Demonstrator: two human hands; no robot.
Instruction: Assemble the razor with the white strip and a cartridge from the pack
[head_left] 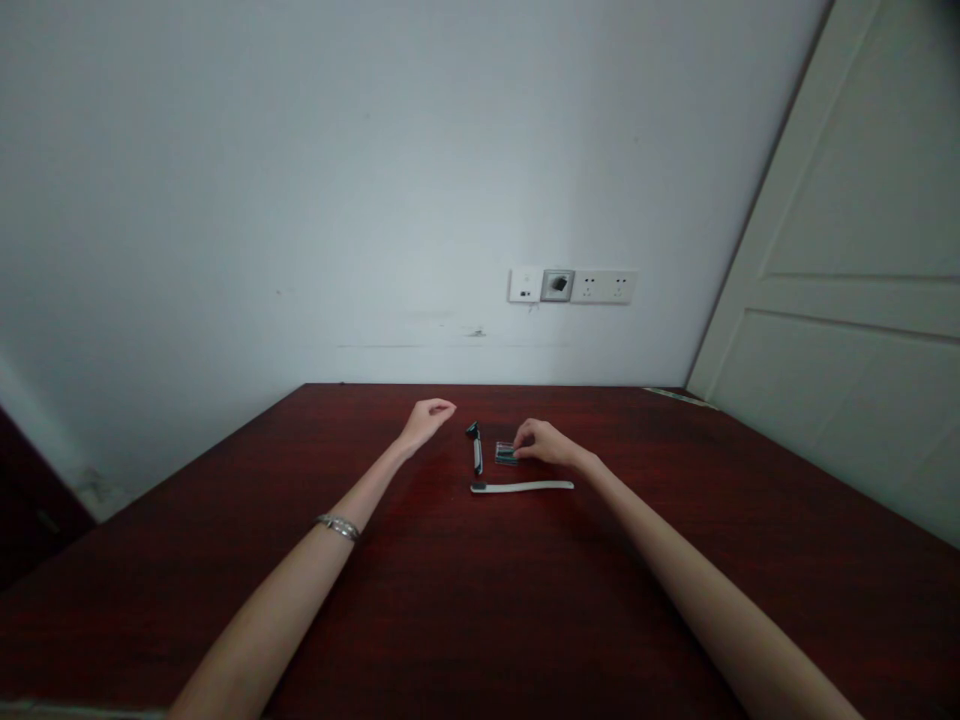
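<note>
My right hand (547, 443) has its fingertips pinched at the right edge of a small clear plastic case (505, 454) with dark contents, which lies on the table. My left hand (426, 420) hovers to the left with thumb and fingers curled together; nothing shows in them. Between the two hands lies a razor (478, 455), its dark head pointing away from me and its light handle towards me. Nearer to me, a white toothbrush (525, 487) with dark bristles lies crosswise, its head to the left.
Everything rests on a dark red wooden table (480, 600). Its far edge meets a white wall carrying a row of sockets (604, 287). A pale door (862, 260) stands along the right side. A thin strip (679, 397) lies at the far right corner.
</note>
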